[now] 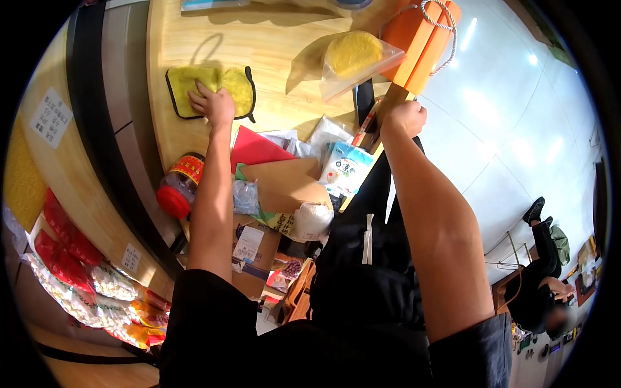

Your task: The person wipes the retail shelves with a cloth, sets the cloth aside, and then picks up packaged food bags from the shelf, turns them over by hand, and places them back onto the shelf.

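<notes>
My left hand rests on a yellow cloth with dark edging, its fingers apart and pressing it onto the pale wooden table. My right hand is closed over the wooden edge on the right, just below an orange box-like thing with a twisted white cord. What lies under its curled fingers is hidden. A clear plastic bag with a round yellow thing in it leans beside the orange one.
Nearer me are a red-lidded jar, a red folder, cardboard and a white-and-blue packet. Packaged goods fill a lower shelf at left. A person sits at far right beyond the tiled floor.
</notes>
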Available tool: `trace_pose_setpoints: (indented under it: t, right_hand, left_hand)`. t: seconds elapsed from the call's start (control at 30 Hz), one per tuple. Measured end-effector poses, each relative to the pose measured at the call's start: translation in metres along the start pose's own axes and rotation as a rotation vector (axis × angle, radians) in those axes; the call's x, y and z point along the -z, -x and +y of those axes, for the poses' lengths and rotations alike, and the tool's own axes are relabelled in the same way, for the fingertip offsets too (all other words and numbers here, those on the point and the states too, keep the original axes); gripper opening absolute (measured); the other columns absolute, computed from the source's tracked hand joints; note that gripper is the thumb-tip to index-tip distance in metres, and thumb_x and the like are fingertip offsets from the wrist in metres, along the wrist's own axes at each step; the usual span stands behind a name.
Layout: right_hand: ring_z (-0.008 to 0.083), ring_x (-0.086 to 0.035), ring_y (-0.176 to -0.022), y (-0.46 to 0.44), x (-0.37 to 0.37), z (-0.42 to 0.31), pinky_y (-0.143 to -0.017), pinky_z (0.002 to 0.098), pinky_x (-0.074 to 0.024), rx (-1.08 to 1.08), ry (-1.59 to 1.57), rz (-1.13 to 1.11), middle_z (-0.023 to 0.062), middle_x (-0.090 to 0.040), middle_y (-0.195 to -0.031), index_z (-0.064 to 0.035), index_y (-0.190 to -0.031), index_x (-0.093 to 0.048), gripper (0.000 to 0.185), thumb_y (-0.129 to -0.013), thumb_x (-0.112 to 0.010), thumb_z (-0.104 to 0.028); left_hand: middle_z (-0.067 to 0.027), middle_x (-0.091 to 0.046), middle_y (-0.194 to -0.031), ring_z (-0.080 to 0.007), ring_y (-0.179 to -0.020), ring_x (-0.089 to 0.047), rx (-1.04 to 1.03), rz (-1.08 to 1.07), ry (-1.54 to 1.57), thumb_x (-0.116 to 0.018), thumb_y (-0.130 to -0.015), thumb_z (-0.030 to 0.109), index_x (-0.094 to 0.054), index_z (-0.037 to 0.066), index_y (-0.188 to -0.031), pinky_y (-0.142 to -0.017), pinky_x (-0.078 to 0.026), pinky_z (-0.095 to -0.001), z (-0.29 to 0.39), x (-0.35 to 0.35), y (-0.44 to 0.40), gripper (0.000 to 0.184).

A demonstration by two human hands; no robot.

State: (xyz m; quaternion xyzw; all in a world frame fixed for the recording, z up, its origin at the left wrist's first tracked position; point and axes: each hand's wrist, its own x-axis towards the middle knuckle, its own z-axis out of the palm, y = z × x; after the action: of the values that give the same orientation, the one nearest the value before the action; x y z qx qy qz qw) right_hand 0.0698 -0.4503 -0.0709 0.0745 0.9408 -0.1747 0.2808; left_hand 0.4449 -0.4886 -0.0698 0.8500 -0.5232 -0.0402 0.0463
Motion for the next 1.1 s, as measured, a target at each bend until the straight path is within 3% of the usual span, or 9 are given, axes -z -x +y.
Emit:
trace_pose_setpoints:
  t: [0.2,0.27,0.5,0.6,0.67,0.87,0.93,1.0,1.1]
  right_hand:
    - [0.0387,-0.057,-0.099,0.009,0.007,-0.008,-0.087,0.0467,-0.0439,-0.004,0.028,-0.004,0.0211,-0.06,-0.108,-0.005,-0.107,-0.06,0.04,-0.086,-0.034,-0.028]
    - [0.0393,-0.057,-0.098,0.01,0.008,-0.009,-0.087,0.0471,-0.044,-0.004,0.022,0.002,0.0215,-0.061,-0.106,-0.005,-0.106,-0.06,0.04,-0.086,-0.034,-0.028]
    - [0.0405,-0.058,-0.095,0.008,0.007,-0.008,-0.085,0.0478,-0.0443,0.019,0.025,0.032,0.0212,-0.064,-0.1,-0.0042,-0.101,-0.061,0.038,-0.085,-0.034,-0.026]
    - [0.0405,-0.059,-0.095,0.007,0.005,-0.006,-0.086,0.0478,-0.0445,0.027,0.032,0.05,0.0213,-0.064,-0.1,-0.0039,-0.1,-0.061,0.038,-0.085,-0.034,-0.026]
    - [0.0406,-0.059,-0.095,0.01,0.006,-0.009,-0.086,0.0479,-0.0445,0.01,0.023,0.04,0.0214,-0.064,-0.1,-0.0035,-0.1,-0.061,0.038,-0.085,-0.035,-0.026]
    - [0.0403,-0.058,-0.097,0.013,0.01,-0.009,-0.086,0.0477,-0.0444,0.005,-0.016,0.008,0.0216,-0.064,-0.102,-0.0027,-0.099,-0.062,0.037,-0.085,-0.037,-0.027]
    - [0.0406,-0.058,-0.097,0.009,0.008,-0.005,-0.086,0.0474,-0.0441,-0.031,-0.105,-0.044,0.0221,-0.064,-0.102,-0.0016,-0.098,-0.062,0.037,-0.084,-0.039,-0.027]
    - [0.0408,-0.058,-0.098,0.009,0.01,-0.002,-0.087,0.0473,-0.0438,-0.007,-0.121,-0.074,0.0224,-0.063,-0.103,-0.0005,-0.099,-0.062,0.037,-0.084,-0.041,-0.027]
    - [0.0411,-0.058,-0.099,0.009,0.012,-0.006,-0.087,0.0473,-0.0437,-0.004,-0.084,-0.039,0.0223,-0.063,-0.105,-0.0009,-0.102,-0.062,0.039,-0.083,-0.041,-0.028]
  left_hand:
    - [-0.0311,-0.022,-0.138,-0.0457,-0.129,-0.021,-0.005,-0.019,0.13,-0.056,-0.078,0.02,-0.031,0.001,-0.136,-0.109,-0.014,-0.0526,-0.009,0.017,-0.012,0.066]
    - [-0.0269,-0.03,-0.131,-0.0435,-0.124,-0.027,0.174,-0.029,0.113,-0.062,-0.073,0.017,-0.036,0.002,-0.13,-0.108,-0.015,-0.0517,-0.006,0.026,-0.011,0.064]
    - [-0.0243,-0.047,-0.115,-0.0391,-0.107,-0.049,0.137,-0.022,0.161,-0.063,-0.07,0.01,-0.051,-0.004,-0.112,-0.094,-0.04,-0.0393,0.009,0.063,0.024,0.046]
    - [-0.022,-0.052,-0.11,-0.0357,-0.102,-0.053,0.097,0.061,0.244,-0.064,-0.071,0.011,-0.053,-0.004,-0.108,-0.091,-0.042,-0.0398,-0.005,0.083,0.057,0.042]
    - [-0.0203,-0.055,-0.108,-0.0317,-0.099,-0.054,0.215,-0.116,0.426,-0.061,-0.074,0.013,-0.051,-0.005,-0.11,-0.09,-0.041,-0.0384,-0.017,0.099,0.088,0.042]
    - [-0.0165,-0.059,-0.095,-0.0276,-0.082,-0.058,0.542,-0.412,0.259,-0.057,-0.082,0.021,-0.046,0.002,-0.122,-0.077,-0.046,-0.038,-0.102,0.072,0.191,0.045]
    - [-0.0168,-0.059,-0.09,-0.0257,-0.072,-0.059,0.634,-0.426,0.433,-0.056,-0.082,0.018,-0.042,0.001,-0.125,-0.068,-0.048,-0.0372,-0.06,0.103,0.218,0.048]
    - [-0.0124,-0.058,-0.086,-0.0163,-0.065,-0.057,0.563,-0.462,0.481,-0.056,-0.081,0.012,-0.039,-0.002,-0.127,-0.057,-0.047,-0.0295,-0.05,0.116,0.248,0.051]
    - [-0.0109,-0.057,-0.084,-0.017,-0.067,-0.057,0.538,-0.588,0.485,-0.054,-0.082,0.012,-0.041,0.0,-0.125,-0.062,-0.048,-0.0299,-0.039,0.12,0.289,0.047]
